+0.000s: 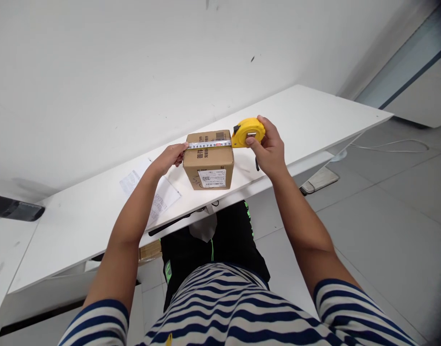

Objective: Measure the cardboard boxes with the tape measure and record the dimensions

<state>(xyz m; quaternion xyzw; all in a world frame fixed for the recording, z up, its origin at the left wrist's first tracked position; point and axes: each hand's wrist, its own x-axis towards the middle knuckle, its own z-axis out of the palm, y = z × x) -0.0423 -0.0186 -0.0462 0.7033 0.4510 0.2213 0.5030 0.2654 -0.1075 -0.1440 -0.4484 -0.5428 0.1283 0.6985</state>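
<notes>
A brown cardboard box [215,159] stands on the white table, with printing on its top and a white label [212,178] on its front side. Across the top lies the extended blade [206,144] of a tape measure, its numbers facing up. My left hand [172,156] pinches the blade's end at the box's left top edge, with the other fingers curled beside the box. In my right hand [272,149] is the yellow tape measure case [246,133], held against the box's right edge. A dark wrist strap seems to hang below that hand.
Printed sheets of paper [162,197] lie on the white table [86,206] left of the box, partly behind my left forearm. A dark object [16,207] is at the far left. Behind the table rises a white wall [141,62]. A cable [389,149] runs along the floor at right.
</notes>
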